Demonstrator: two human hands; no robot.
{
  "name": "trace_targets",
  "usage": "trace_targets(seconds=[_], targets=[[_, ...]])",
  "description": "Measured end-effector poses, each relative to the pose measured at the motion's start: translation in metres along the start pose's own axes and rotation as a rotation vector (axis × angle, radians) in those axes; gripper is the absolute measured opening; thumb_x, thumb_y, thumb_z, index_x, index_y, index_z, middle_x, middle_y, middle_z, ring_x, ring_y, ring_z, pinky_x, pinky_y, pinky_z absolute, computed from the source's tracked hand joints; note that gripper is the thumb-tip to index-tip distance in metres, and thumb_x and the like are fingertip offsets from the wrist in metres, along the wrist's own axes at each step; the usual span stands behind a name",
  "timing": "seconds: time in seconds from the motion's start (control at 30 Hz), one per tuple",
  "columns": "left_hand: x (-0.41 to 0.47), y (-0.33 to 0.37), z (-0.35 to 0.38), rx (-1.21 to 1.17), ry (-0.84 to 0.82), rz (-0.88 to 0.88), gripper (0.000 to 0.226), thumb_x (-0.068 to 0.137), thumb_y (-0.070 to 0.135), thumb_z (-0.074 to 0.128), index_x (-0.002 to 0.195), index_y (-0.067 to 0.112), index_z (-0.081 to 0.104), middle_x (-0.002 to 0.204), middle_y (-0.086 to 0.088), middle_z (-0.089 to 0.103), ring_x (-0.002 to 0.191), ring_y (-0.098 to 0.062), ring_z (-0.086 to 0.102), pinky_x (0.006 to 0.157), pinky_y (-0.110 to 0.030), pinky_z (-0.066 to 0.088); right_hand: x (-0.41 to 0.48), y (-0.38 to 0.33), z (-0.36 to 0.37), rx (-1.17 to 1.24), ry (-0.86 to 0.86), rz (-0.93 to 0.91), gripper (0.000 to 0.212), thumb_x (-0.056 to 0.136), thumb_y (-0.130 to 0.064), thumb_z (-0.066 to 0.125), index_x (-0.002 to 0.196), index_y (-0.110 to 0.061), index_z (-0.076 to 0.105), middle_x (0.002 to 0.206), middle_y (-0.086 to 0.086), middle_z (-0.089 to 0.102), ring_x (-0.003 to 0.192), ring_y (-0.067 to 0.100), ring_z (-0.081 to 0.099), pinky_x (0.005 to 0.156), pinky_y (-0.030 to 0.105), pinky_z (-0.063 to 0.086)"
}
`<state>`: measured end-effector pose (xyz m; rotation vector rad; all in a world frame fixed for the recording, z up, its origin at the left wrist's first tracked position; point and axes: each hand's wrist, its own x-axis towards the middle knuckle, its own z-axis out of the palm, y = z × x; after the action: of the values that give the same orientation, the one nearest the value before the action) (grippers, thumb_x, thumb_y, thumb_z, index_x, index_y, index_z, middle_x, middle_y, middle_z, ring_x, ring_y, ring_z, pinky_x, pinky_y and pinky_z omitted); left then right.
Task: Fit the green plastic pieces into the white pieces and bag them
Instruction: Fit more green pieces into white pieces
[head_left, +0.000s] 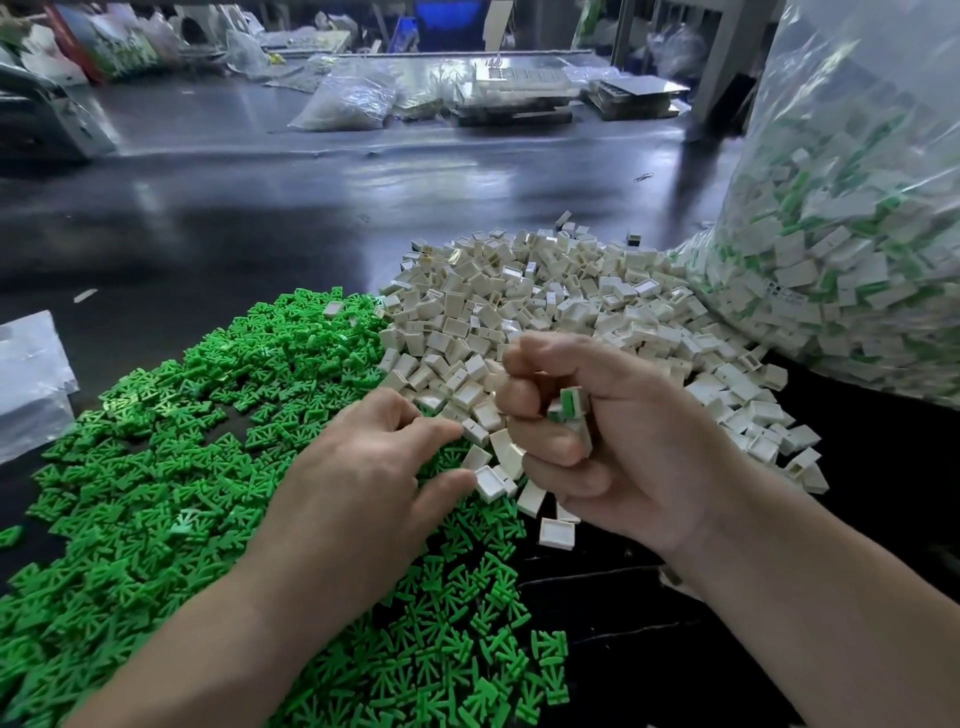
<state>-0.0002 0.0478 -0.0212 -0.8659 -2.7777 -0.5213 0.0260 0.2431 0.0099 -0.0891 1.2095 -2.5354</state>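
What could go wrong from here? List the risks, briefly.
1. The right hand grips fitted pieces in a crowded fist. One may slip out and get lost among the loose white pieces.
2. The green pieces and the white pieces overlap where the piles meet, so unfitted parts could be swept into the bag by mistake.

Person's left hand (363, 483) and right hand (613, 441), both bare, forearms (831, 613) uncovered, faint skin creases across the right wrist (696, 525)
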Motion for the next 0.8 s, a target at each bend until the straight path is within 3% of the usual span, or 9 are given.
trace_targets(seconds=[0.13,0.23,0.47,0.63,0.8], targets=[[0.003,0.002,-0.002,0.043,0.015,0.166,0.045,0.084,0.051,0.059,0.123,0.028,0.066,0.109,0.004,0.062,0.094,-0.012,0.053,0.075,-0.027,0.048,-0.001,0.001,0.001,-0.096,0.021,-0.025,0.008,0.091,-0.019,0.060,0.089,-0.011,0.059,0.069,0.001,0.058,0.040,0.004,0.047,0.031,0.015,0.033],[0.004,0.006,-0.001,0.036,0.005,0.307,0.030,0.089,0.045,0.057,0.108,0.028,0.073,0.101,0.003,0.063,0.093,-0.018,0.053,0.076,-0.028,0.043,0.000,0.004,0.001,-0.108,0.025,-0.019,0.010,0.090,-0.019,0.061,0.088,-0.010,0.057,0.069,0.002,0.057,0.040,0.005,0.046,0.031,0.015,0.032],[0.007,0.011,-0.001,-0.014,-0.008,0.349,0.019,0.091,0.038,0.061,0.091,0.022,0.072,0.094,0.003,0.061,0.089,-0.021,0.054,0.076,-0.041,0.048,0.001,0.005,0.002,-0.128,0.065,-0.021,0.010,0.091,-0.019,0.061,0.087,-0.010,0.058,0.069,0.003,0.056,0.040,0.007,0.045,0.031,0.016,0.031],[0.005,0.007,-0.003,-0.029,-0.009,0.288,0.022,0.095,0.041,0.055,0.089,0.022,0.062,0.093,0.009,0.060,0.090,-0.013,0.055,0.080,-0.032,0.048,0.001,0.005,0.001,-0.160,0.088,-0.010,0.008,0.087,-0.021,0.065,0.083,-0.013,0.065,0.070,0.004,0.057,0.041,0.009,0.045,0.032,0.016,0.031],[0.001,0.005,-0.008,-0.348,0.174,0.020,0.023,0.093,0.048,0.053,0.112,0.037,0.058,0.091,0.026,0.054,0.092,0.007,0.054,0.074,-0.003,0.041,0.000,0.010,0.004,-0.441,0.202,-0.028,0.013,0.094,-0.015,0.065,0.082,-0.018,0.068,0.068,0.005,0.057,0.039,0.011,0.042,0.034,0.016,0.029]])
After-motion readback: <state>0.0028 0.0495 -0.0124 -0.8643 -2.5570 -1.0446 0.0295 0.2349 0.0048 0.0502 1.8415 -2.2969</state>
